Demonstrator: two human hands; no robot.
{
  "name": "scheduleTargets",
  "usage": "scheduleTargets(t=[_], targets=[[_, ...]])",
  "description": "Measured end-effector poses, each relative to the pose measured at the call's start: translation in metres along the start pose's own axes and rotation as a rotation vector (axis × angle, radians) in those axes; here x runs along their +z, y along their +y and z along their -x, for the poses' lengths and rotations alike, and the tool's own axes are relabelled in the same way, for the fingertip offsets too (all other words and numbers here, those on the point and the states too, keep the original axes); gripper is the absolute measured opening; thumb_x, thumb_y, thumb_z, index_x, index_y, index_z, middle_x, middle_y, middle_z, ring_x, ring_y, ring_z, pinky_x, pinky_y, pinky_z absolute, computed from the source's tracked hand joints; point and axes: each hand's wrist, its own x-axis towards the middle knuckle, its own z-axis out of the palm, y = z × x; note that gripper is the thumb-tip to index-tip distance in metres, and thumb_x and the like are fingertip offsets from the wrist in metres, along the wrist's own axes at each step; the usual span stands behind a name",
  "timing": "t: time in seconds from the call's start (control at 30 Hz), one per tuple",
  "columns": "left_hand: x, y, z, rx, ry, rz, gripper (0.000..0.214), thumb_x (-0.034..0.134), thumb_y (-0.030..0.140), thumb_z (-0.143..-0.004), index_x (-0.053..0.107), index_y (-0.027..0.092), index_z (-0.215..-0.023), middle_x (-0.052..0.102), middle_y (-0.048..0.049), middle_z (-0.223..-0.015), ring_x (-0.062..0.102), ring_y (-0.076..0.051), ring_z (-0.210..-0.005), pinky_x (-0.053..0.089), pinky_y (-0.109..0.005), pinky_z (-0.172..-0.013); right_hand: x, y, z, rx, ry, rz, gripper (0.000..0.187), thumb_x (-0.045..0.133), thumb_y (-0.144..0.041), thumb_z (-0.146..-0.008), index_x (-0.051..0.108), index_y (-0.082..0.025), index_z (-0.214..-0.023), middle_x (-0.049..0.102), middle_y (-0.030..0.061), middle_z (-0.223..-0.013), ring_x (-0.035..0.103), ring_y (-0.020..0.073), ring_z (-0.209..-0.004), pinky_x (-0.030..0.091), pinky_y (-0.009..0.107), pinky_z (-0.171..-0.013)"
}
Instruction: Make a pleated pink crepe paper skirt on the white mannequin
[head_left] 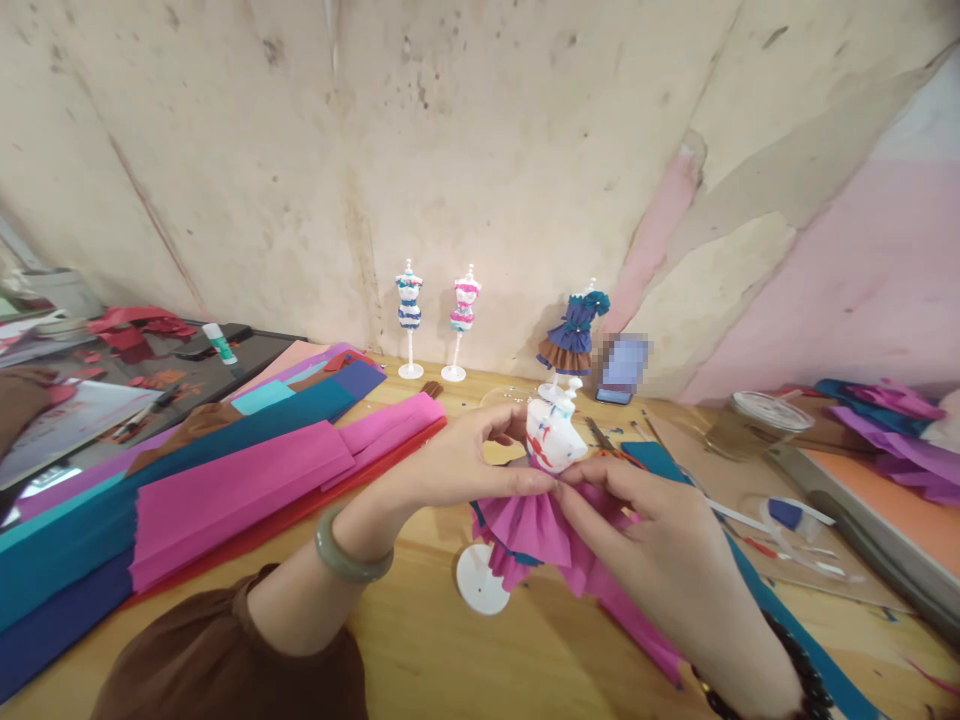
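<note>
A small white dress-form mannequin [555, 440] with red and blue marks leans in front of me, its round white base [481, 582] low on the wooden table. Gathered pink crepe paper forms a skirt [529, 522] at its waist, and some teal shows under the folds. My left hand [461, 455] is curled around the mannequin from the left, thumb pressed on the skirt's waist. From the other side, my right hand [660, 530] pinches the pink crepe paper at the waist between thumb and fingers. A pink strip [637, 625] trails below my right hand.
Two bare mannequins [409, 305] and a dressed one [574, 330] stand by the wall, near a phone [621, 370]. Folded crepe paper [240, 500] covers the left side, with a glue stick [219, 343] beyond. Scissors [611, 445], a lidded cup [757, 425] and a teal strip [802, 640] lie right.
</note>
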Motion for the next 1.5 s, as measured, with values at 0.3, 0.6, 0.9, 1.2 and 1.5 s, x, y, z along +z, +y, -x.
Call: scheduleTargets(t=[0.3,0.6,0.9,1.2,1.5], targets=[[-0.002,-0.001,-0.001,-0.04,0.139,-0.009,0.031,0.076,0.032,-0.076,0.068,0.015,-0.1,0.071,-0.0076,-0.1,0.063,-0.02,-0.095,0.048,-0.035,-0.089,-0.008,0.01,0.0,-0.104,0.041,0.179,0.021,0.059,-0.041,-0.091,0.065,-0.021,-0.095,0.073,0.0083,-0.093,0.07,0.0256,-0.085,0.056,0.038,-0.072],[-0.009,-0.009,-0.001,-0.044,0.179,0.008,0.028,0.073,0.032,-0.079,0.068,0.014,-0.099,0.071,-0.007,-0.096,0.063,-0.018,-0.088,0.05,-0.033,-0.084,0.005,-0.004,0.002,-0.532,0.046,0.22,0.017,0.053,-0.011,-0.092,0.065,-0.017,-0.101,0.066,0.0094,-0.091,0.061,0.0224,-0.087,0.051,0.04,-0.081],[-0.016,-0.013,-0.001,-0.067,0.132,0.026,0.029,0.072,0.038,-0.081,0.069,0.015,-0.098,0.069,-0.0045,-0.09,0.061,-0.016,-0.082,0.048,-0.028,-0.077,0.011,-0.003,0.0,-0.673,-0.03,0.272,0.022,0.047,-0.009,-0.093,0.068,-0.016,-0.097,0.068,0.0065,-0.08,0.06,0.02,-0.076,0.049,0.035,-0.069],[-0.019,-0.011,0.001,-0.082,0.013,-0.065,0.028,0.069,0.039,-0.084,0.068,0.016,-0.098,0.068,-0.0034,-0.088,0.061,-0.017,-0.083,0.048,-0.029,-0.075,-0.007,0.017,-0.004,-0.242,0.046,-0.002,0.014,0.055,-0.028,-0.093,0.065,-0.022,-0.101,0.072,0.0079,-0.098,0.067,0.0242,-0.093,0.053,0.039,-0.082],[-0.016,-0.013,0.001,-0.082,-0.03,-0.054,0.029,0.07,0.041,-0.083,0.066,0.014,-0.093,0.065,-0.0037,-0.086,0.06,-0.017,-0.083,0.048,-0.029,-0.076,0.003,0.015,-0.007,0.092,-0.165,-0.177,0.02,0.057,-0.039,-0.093,0.069,-0.023,-0.09,0.076,0.0029,-0.093,0.071,0.0196,-0.085,0.055,0.03,-0.076]])
